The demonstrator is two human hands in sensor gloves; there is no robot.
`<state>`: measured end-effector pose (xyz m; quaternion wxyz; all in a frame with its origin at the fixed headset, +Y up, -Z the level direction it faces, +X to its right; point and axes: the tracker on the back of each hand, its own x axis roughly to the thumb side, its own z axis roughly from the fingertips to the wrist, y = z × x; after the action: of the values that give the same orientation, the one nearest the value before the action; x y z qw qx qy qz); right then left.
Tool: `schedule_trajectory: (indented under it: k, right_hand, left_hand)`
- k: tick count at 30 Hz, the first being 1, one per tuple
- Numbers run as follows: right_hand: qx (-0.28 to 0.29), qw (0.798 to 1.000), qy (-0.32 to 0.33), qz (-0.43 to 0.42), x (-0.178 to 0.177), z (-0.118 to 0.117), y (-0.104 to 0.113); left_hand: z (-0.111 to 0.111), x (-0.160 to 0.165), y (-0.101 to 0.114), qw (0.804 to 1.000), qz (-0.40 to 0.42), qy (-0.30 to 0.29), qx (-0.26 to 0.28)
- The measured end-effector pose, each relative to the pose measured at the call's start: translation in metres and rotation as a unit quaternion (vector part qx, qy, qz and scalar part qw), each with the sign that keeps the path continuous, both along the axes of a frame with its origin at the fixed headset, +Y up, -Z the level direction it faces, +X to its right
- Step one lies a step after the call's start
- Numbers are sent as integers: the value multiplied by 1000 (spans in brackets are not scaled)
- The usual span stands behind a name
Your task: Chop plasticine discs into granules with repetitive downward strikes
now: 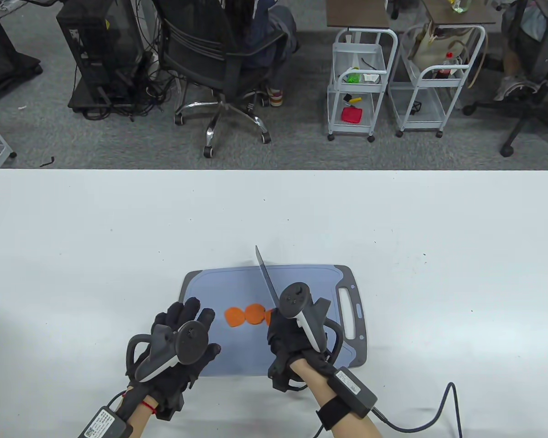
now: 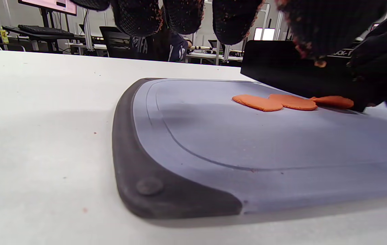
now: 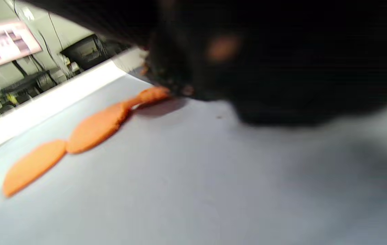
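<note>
Over the cutting board [image 1: 301,278], right hand [image 1: 292,337] gripping knife [image 1: 267,278], left hand [image 1: 182,337] spread flat.

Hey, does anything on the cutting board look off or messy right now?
Nothing stands out. Three orange discs lie flat in a row on the cutting board, still whole, and the right hand holds the knife by the rightmost disc.

1. The plasticine discs [image 1: 245,315] are plain orange.
2. The cutting board [image 1: 237,285] is blue-grey with a dark grey rim.
3. The bench [image 1: 118,228] is white.
4. The gloves on both hands are black, flecked with orange at the left fingertips [image 2: 229,20].
5. The knife blade [image 1: 266,277] is dark grey.
</note>
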<state>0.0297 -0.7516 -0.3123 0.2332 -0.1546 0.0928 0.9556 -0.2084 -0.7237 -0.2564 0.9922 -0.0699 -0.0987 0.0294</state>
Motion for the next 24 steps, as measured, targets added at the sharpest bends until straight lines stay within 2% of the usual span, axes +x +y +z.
schedule_trajectory:
  k: [6, 10, 14, 17, 18, 21, 24]
  right_hand:
    - [-12, 1000, -3, -8, -1, -14, 2]
    - [5, 1000, 7, -11, 0, 4, 19]
    - [-3, 1000, -1, -1, -3, 15, 18]
    - [-18, 999, -25, 18, -5, 8, 5]
    - [-2, 1000, -26, 10, -6, 4, -1]
    - [0, 1000, -23, 16, -13, -9, 0]
    - [4, 999, 8, 37, -14, -21, 4]
  left_hand:
    - [0, -1, 0, 1000, 3, -2, 3]
    - [0, 0, 0, 1000, 2, -4, -1]
    - [1, 2, 0, 1000, -2, -8, -2]
    - [2, 4, 0, 1000, -4, -10, -1]
    - [2, 4, 0, 1000, -3, -10, 0]
    - [2, 3, 0, 1000, -2, -9, 1]
    - [2, 3, -1, 1000, -2, -9, -2]
